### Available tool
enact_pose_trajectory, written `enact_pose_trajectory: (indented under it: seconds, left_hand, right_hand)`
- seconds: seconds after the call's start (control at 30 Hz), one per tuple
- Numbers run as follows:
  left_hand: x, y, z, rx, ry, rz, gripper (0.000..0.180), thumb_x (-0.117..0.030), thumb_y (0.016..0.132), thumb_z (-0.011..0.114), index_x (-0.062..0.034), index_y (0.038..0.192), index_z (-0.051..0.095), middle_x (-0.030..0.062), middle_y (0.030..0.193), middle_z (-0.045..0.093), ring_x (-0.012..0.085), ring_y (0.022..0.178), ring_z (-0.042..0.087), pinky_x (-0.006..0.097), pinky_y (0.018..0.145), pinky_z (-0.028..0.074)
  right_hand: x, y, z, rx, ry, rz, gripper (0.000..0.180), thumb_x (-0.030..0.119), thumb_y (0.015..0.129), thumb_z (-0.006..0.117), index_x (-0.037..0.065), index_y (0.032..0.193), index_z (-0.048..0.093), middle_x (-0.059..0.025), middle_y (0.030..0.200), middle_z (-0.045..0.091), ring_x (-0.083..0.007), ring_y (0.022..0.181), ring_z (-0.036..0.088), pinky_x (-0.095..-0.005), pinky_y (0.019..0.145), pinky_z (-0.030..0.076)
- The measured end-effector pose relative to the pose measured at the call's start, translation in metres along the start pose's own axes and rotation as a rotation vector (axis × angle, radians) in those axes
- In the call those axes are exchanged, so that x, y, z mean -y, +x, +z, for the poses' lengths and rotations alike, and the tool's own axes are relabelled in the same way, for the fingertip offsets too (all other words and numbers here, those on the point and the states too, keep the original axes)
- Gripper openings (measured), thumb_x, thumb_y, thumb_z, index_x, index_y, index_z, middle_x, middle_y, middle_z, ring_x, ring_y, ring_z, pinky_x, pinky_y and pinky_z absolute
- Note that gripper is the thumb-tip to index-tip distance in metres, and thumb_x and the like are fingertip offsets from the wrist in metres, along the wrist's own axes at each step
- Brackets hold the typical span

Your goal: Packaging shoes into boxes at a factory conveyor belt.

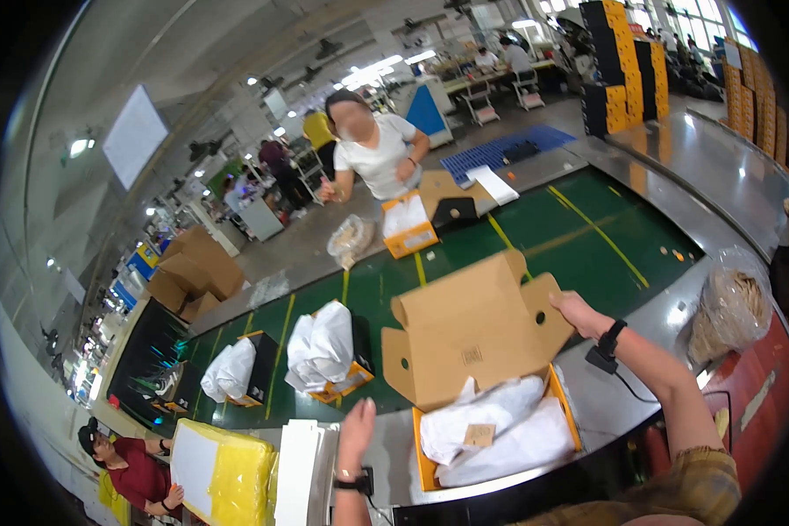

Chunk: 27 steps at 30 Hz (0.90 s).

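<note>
An orange shoe box (576,419) with its brown lid (465,333) raised stands in front of me at the belt's near edge. Inside it lie two bundles wrapped in white tissue paper (513,443), and a small brown card (479,436) rests on top. My right hand (579,314) grips the side flap at the lid's right end. To the left of the box, my left hand (357,430) is raised with its fingers pointing up and nothing visible in it. It is beside a stack of white paper sheets (300,473).
A green conveyor belt (587,228) carries more open boxes with white tissue (324,346). Across it, a person in white (381,158) stands by another orange box (410,239). A person in dark red (140,473) touches a yellow-wrapped pack (237,473). A plastic bag (732,302) lies right.
</note>
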State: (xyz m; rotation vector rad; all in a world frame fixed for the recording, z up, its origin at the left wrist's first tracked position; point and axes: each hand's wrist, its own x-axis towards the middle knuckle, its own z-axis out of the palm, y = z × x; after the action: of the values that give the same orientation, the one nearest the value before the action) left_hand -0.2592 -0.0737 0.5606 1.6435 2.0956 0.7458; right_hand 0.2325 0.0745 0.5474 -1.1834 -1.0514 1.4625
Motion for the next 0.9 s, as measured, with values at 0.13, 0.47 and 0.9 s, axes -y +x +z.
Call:
enact_pose_trajectory:
  seconds: [0.13,0.47,0.9]
  left_hand:
    - [-0.046,0.039,-0.011,0.083,-0.105,-0.163,0.06,-0.049,0.097,0.04,0.0041,0.115,0.06,0.0214,0.096,0.067,0.0371,0.082,0.064,0.041,0.079,0.05]
    - [-0.096,-0.078,0.015,-0.603,0.302,0.501,0.01,-0.009,0.086,0.061,-0.0048,0.076,0.061,0.0119,0.066,0.054,0.0311,0.059,0.053,0.039,0.053,0.04]
    - [-0.121,-0.163,0.09,0.156,0.358,0.832,0.038,-0.013,0.081,0.061,0.0025,0.116,0.058,0.0175,0.12,0.058,0.0299,0.09,0.059,0.038,0.076,0.048]
  right_hand:
    - [0.048,-0.057,0.038,0.018,-0.694,-0.39,0.033,0.024,0.096,0.045,-0.005,0.105,0.059,-0.024,0.092,0.066,-0.0366,0.083,0.064,-0.0387,0.075,0.049]
    - [0.046,-0.108,0.053,-0.101,-0.707,-0.439,0.027,0.013,0.089,0.043,-0.004,0.107,0.054,-0.0308,0.089,0.06,-0.0481,0.082,0.059,-0.0486,0.074,0.049]
    - [-0.05,0.018,-0.042,0.149,0.194,0.484,0.031,0.007,0.089,0.048,-0.004,0.118,0.052,-0.0211,0.105,0.065,-0.0347,0.087,0.069,-0.0473,0.07,0.06]
